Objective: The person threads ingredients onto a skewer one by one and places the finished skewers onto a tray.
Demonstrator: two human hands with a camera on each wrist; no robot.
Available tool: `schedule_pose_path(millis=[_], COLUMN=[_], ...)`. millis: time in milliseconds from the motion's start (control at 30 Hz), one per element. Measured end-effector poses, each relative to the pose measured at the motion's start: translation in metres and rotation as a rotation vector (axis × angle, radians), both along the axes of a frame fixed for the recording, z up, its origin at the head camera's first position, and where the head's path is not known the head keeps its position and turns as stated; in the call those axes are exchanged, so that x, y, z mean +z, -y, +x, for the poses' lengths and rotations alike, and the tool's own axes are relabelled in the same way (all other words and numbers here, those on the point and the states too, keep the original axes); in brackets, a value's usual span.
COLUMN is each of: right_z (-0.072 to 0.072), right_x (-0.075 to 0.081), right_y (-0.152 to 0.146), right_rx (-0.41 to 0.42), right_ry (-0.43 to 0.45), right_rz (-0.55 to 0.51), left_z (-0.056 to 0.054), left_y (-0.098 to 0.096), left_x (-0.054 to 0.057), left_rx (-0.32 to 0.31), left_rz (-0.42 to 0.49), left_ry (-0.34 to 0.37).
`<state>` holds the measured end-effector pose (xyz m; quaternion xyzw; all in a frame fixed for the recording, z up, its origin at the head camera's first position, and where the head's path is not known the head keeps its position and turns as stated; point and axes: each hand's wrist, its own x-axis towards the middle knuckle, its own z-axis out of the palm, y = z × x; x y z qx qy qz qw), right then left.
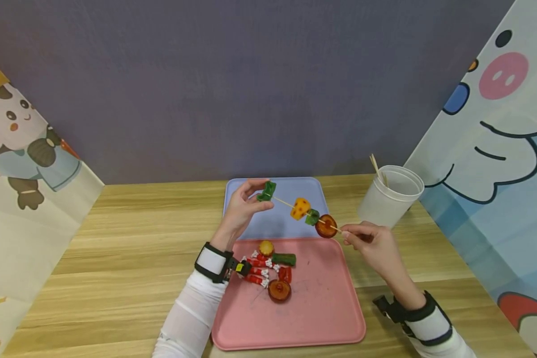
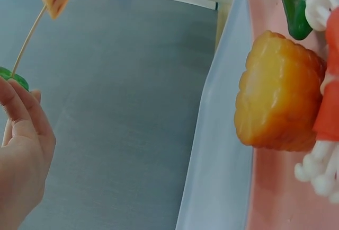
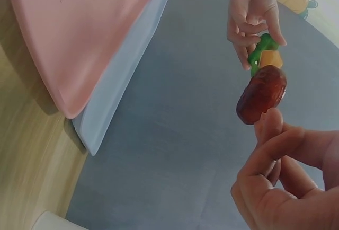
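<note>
threading green piece [image 1: 266, 191], seemingly: left hand [image 1: 241, 208] pinches it at far left end of skewer [image 1: 284, 202], over blue tray [image 1: 313, 191]; right hand [image 1: 376, 247] pinches near right end beside brown disc [image 1: 324, 232]. whether tip pierces piece, unclear. best keep skewer steady, push straight.

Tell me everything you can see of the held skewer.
The skewer is a thin, straight, pale stick that looks wooden. Held in the air, it slants in the head view from the right hand, which pinches it and hides that end, up toward the left hand. From the right it carries a brown-red disc, a small green piece and a dark-spotted yellow piece, then a bare stretch. The far end meets the green block the left hand pinches; whether it pierces it is unclear.
</note>
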<state>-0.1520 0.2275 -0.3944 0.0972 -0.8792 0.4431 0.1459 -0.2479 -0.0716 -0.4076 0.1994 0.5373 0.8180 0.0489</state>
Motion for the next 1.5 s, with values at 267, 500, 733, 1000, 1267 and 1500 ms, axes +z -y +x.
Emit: schedule_pose_path(millis=[267, 500, 733, 1000, 1267, 1500], right_z=[-0.001, 0.0, 0.0, 0.002, 0.003, 0.004], right_x=[-0.003, -0.003, -0.002, -0.001, 0.0, 0.001], right_y=[0.003, 0.002, 0.003, 0.004, 0.006, 0.008], right_rx=[0.026, 0.026, 0.021, 0.029, 0.029, 0.041], right_ry=[-0.002, 0.01, 0.016, 0.012, 0.022, 0.003], right_rz=[-0.029, -0.024, -0.011, -0.032, -0.014, -0.038], left_z=[0.0, 0.002, 0.002, 0.003, 0.003, 0.003], left_y=[-0.002, -0.003, -0.003, -0.003, -0.009, -0.016], left_x=[0.0, 0.0, 0.0, 0.0, -0.003, -0.006], left_rx=[-0.022, -0.027, -0.024, -0.047, -0.094, -0.113], left_rz=[0.019, 0.001, 0.007, -0.002, -0.015, -0.022], left_ry=[0.02, 0.012, 0.009, 0.015, -0.031, -0.061])
